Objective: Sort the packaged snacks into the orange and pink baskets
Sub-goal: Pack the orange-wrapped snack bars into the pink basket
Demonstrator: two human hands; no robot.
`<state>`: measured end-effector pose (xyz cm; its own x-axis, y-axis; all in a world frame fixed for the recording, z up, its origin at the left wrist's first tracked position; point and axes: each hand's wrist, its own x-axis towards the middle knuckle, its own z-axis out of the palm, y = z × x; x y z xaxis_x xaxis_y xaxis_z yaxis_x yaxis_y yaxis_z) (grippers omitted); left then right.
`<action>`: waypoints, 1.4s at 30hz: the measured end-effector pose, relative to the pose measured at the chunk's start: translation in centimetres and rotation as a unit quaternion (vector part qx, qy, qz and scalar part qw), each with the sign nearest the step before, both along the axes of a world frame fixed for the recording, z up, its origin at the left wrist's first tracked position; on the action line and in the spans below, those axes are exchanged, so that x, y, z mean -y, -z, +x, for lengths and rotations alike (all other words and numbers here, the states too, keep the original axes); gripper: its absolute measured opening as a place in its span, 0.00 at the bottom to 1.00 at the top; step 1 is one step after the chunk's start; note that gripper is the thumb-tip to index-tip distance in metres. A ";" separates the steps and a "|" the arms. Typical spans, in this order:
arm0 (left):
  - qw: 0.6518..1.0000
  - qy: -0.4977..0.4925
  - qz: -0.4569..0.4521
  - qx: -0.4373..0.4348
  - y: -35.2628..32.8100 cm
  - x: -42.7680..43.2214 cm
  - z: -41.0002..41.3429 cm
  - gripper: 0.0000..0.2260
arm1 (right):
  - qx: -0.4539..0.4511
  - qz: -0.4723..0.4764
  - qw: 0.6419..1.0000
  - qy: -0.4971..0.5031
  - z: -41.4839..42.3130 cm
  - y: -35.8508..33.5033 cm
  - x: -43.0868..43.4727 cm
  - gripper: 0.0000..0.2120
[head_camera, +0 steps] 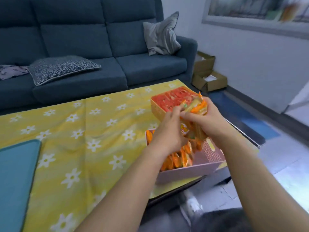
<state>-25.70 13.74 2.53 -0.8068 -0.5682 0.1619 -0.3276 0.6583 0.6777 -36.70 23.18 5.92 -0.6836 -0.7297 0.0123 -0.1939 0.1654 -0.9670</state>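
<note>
Both my hands hold a bunch of orange snack packets [196,106] above the two baskets at the table's right end. My left hand [168,129] grips the bunch from the left; my right hand [204,118] curls round it from the right. The orange basket [156,108] stands farther away, filled with red packets [168,97]. The pink basket [210,158] is nearer, under my hands, with several orange packets [180,158] standing in it. The frame is motion-blurred.
A yellow flowered cloth [83,131] covers the low table. A teal tray [15,173] lies at the near left. A blue sofa [93,47] with cushions stands behind. Cardboard boxes [209,77] sit on the floor at the right.
</note>
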 end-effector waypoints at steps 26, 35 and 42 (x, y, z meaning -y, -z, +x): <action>0.987 0.065 -0.080 0.124 3.8 -0.9 -0.4 0.28 | -0.235 0.255 0.937 -0.029 -7.2 3.1 -3.5 0.10; 0.987 -0.130 0.086 0.033 3.6 1.0 1.3 0.28 | -0.251 0.342 0.898 -0.119 -6.4 3.6 -4.2 0.24; 0.986 -0.029 -0.157 0.055 3.0 -0.9 1.0 0.22 | -0.125 0.216 0.967 -0.043 -7.2 2.1 -6.0 0.17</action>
<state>-24.71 14.64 -0.51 -0.7966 -0.5502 0.2505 -0.4320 0.8079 0.4008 -43.93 29.15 3.85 -0.6345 -0.7583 -0.1497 -0.4449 0.5167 -0.7315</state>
